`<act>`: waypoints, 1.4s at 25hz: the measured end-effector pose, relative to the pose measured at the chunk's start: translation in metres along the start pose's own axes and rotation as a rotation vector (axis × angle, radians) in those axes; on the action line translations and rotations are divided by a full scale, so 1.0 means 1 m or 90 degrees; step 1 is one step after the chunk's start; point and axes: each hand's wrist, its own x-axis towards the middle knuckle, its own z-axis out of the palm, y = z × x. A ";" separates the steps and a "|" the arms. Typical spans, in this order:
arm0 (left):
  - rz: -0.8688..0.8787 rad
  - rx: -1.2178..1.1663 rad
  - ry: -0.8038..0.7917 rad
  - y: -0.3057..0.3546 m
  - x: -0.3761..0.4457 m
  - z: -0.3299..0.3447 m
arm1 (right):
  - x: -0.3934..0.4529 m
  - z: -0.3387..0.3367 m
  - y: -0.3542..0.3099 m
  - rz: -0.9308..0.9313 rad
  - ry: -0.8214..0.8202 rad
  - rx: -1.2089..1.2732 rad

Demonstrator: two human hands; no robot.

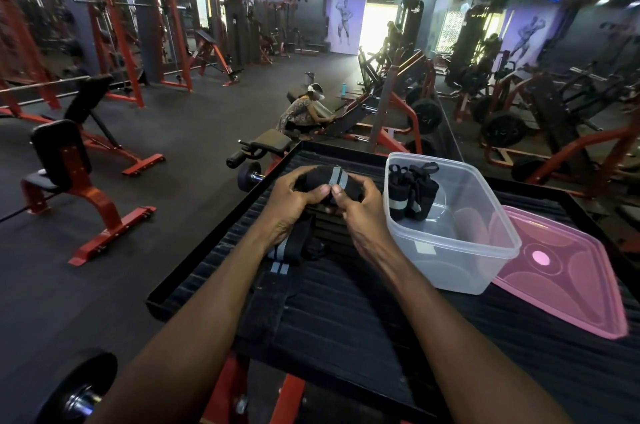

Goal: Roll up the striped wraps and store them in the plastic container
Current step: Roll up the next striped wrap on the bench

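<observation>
A black wrap with grey stripes is partly rolled between both hands above a black ribbed platform. My left hand grips the roll's left side and my right hand pinches it at the stripe. The wrap's loose tail hangs down and lies flat on the platform under my left wrist. To the right stands a clear plastic container with two rolled striped wraps upright in its far left corner.
A pink lid lies on the platform right of the container. The platform has a raised rim and red steel legs. Benches, racks and weight plates fill the gym floor. A person crouches by a machine farther ahead.
</observation>
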 end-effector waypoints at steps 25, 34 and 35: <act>0.004 0.590 0.171 -0.011 0.000 -0.006 | -0.006 -0.009 0.023 0.064 0.041 -0.514; -0.069 0.671 0.164 -0.005 -0.004 -0.017 | -0.021 0.000 0.018 -0.290 -0.010 -0.692; -0.067 0.662 0.164 -0.005 -0.004 -0.018 | -0.022 0.003 0.014 -0.303 -0.057 -0.628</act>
